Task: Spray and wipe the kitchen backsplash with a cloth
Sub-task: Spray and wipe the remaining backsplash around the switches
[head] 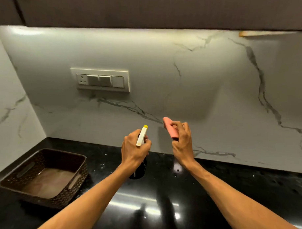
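Brown basket, hands gripping bottle, cloth

Both bare forearms extended forward. Left hand curled round neck of spray bottle, back of hand up. Right hand slightly higher, fingers pinching cloth, which juts above the grip.
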